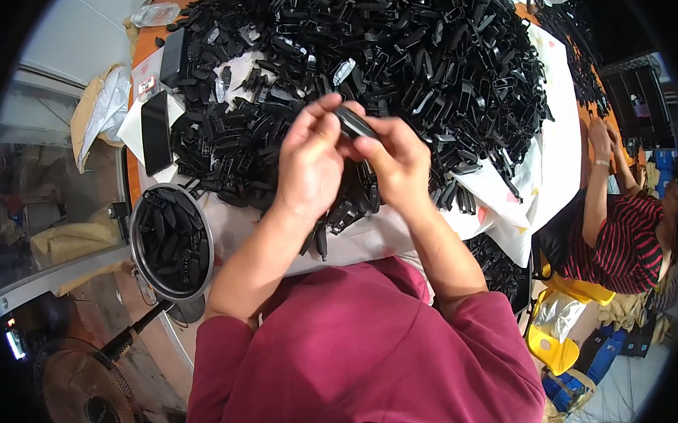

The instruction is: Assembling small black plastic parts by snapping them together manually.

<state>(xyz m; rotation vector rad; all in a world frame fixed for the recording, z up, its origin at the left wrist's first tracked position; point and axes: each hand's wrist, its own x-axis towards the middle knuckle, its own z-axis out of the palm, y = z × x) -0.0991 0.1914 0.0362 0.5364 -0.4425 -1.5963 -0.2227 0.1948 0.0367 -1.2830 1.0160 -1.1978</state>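
Observation:
Between my two hands is a long, rounded black plastic shell (353, 124), held just above the near part of a big heap. My left hand (309, 162) pinches its left end with thumb and fingers. Its other end is gripped by my right hand (398, 163), the thumb lying along the near side. Fingers cover parts of the shell, so its underside cannot be seen. Beyond and around my hands spreads the heap of similar black plastic parts (407, 48), some of them open frames and some closed covers.
A round metal bowl (210, 244) of black parts stands at the left edge, near a dark phone (156, 134). A clear plastic bottle (155, 14) lies far left. A fan (89, 386) is lower left. To the right, a person in a striped shirt (617, 242) works.

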